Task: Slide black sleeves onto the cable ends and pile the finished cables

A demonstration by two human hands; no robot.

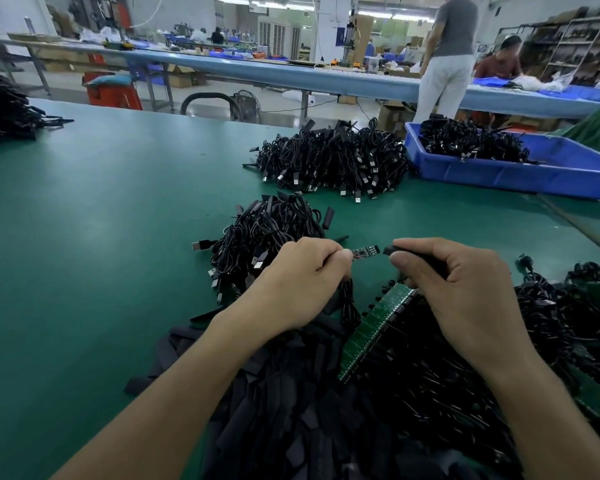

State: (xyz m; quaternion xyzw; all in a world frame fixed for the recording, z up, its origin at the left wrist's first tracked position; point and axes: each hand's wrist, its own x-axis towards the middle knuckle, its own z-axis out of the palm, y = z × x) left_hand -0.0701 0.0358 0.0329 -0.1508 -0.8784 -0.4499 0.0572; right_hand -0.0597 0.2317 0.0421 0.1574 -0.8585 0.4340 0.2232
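Head view: at mid-frame a black sleeve (391, 250) is pinched between the thumb and forefinger of the right hand (465, 292), its end just beside a small circuit board (365, 252). The left hand (302, 282) grips that board by its other end, fingers curled. Below the hands lie a heap of loose sleeves (284, 417) and a green board strip (378, 327). Just above the left hand sits a pile of cables (267, 230). A bigger pile (333, 161) lies higher up, beside a blue bin (520, 174) at the upper right of the green table (101, 237).
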